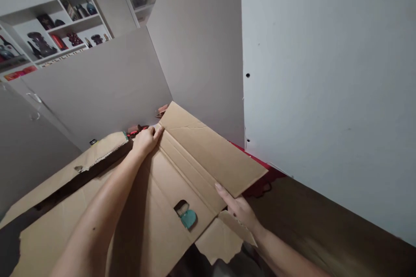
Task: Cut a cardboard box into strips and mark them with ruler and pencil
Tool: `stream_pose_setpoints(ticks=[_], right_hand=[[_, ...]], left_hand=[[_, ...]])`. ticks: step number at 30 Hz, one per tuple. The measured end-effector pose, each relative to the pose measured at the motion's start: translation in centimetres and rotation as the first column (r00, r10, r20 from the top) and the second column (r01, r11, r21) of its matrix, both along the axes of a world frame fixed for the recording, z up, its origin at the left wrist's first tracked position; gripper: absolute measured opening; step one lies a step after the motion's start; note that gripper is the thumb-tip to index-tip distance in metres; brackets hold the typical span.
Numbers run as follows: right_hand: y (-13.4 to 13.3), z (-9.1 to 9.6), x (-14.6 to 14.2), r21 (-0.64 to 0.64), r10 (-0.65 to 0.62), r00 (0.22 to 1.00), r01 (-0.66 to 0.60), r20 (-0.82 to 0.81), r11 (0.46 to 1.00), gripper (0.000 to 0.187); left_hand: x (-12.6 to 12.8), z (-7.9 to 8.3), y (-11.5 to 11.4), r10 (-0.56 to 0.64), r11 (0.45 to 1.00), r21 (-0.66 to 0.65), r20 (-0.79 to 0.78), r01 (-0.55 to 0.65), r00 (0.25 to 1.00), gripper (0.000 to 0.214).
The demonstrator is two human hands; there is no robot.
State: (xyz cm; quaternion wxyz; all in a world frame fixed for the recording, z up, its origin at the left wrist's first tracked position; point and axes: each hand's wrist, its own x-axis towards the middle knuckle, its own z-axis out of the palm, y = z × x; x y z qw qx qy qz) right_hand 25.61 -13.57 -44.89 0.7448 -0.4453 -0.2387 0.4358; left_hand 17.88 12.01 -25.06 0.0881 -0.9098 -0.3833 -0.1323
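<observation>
A large piece of brown cardboard (175,173), creased along several fold lines, spreads out in front of me. Its far panel (214,147) is tilted along the creases. My left hand (146,140) grips the far left edge, thumb on top and the other fingers mostly out of sight. On the near right edge, my right hand (240,208) has its thumb on the upper face, with its fingers hidden beneath. Between my arms the cardboard has a handle cutout, with a teal-faced flap (188,219) folded out of it.
Another torn cardboard piece (97,151) lies at the left. Grey panels (107,82) stand behind, and a large pale panel (325,86) rises at the right. White shelves (48,30) hold bottles and ornaments. Something red (260,184) lies on the brown floor (318,225).
</observation>
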Motion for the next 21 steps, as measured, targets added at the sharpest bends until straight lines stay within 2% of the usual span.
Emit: stream_pose_setpoints(ticks=[1, 3, 7, 9, 10, 11, 12, 13, 14, 15, 16, 19, 21], right_hand=[[0.3, 0.3, 0.1, -0.026, -0.073, 0.997, 0.074, 0.038, 0.997, 0.072], [0.8, 1.0, 0.4, -0.033, -0.136, 0.984, 0.140, 0.118, 0.990, 0.078], [1.3, 1.9, 1.2, 0.008, -0.111, 0.985, 0.111, 0.134, 0.994, 0.075], [1.0, 2.4, 1.2, 0.043, -0.102, 0.981, 0.097, 0.163, 0.994, 0.070], [0.7, 2.6, 1.2, 0.060, -0.089, 0.978, 0.079, 0.191, 0.995, 0.067], [0.3, 3.0, 1.1, 0.074, -0.067, 0.971, 0.051, 0.229, 0.996, 0.063], [-0.1, 3.4, 1.1, 0.089, -0.033, 0.959, 0.008, 0.282, 0.996, 0.058], [-0.6, 3.9, 1.0, 0.110, 0.013, 0.934, -0.056, 0.357, 0.992, 0.053], [-1.0, 4.4, 0.9, 0.141, 0.054, 0.891, -0.131, 0.452, 0.981, 0.049], [-1.4, 4.9, 0.8, 0.176, 0.078, 0.828, -0.208, 0.556, 0.962, 0.048], [-1.8, 5.4, 0.6, 0.198, 0.089, 0.748, -0.286, 0.657, 0.938, 0.053], [-2.2, 6.5, 0.2, 0.129, 0.140, 0.471, -0.493, 0.871, 0.860, 0.081], [-1.9, 6.9, 0.0, 0.018, 0.211, 0.326, -0.579, 0.922, 0.815, 0.086]], left_hand=[[-0.2, -0.7, 0.1, -0.021, 1.000, 0.001, 0.019, 0.021, 1.000, 0.053], [-1.2, -2.0, 0.0, -0.071, 0.997, 0.010, 0.072, 0.070, 0.995, 0.044], [-4.7, -3.6, -2.1, -0.160, 0.987, 0.017, 0.217, 0.160, 0.963, 0.042], [-6.6, -4.0, -3.9, -0.147, 0.974, -0.102, 0.404, 0.205, 0.903, 0.042], [-7.5, -4.2, -4.9, -0.080, 0.955, -0.211, 0.498, 0.210, 0.863, 0.043], [-8.2, -4.4, -5.8, 0.022, 0.906, -0.357, 0.573, 0.225, 0.819, 0.044], [-8.8, -4.5, -6.7, 0.151, 0.815, -0.522, 0.612, 0.253, 0.776, 0.046], [-9.2, -4.7, -7.4, 0.287, 0.688, -0.664, 0.619, 0.292, 0.731, 0.047], [-9.6, -4.7, -8.0, 0.410, 0.552, -0.761, 0.603, 0.340, 0.685, 0.048], [-9.9, -4.8, -8.5, 0.511, 0.441, -0.813, 0.576, 0.380, 0.638, 0.046], [-10.1, -4.8, -8.8, 0.592, 0.371, -0.837, 0.547, 0.402, 0.592, 0.043], [-11.1, -4.7, -9.2, 0.750, 0.274, -0.896, 0.426, 0.349, 0.506, 0.036], [-12.0, -4.5, -9.3, 0.817, 0.187, -0.930, 0.326, 0.316, 0.476, 0.039]])
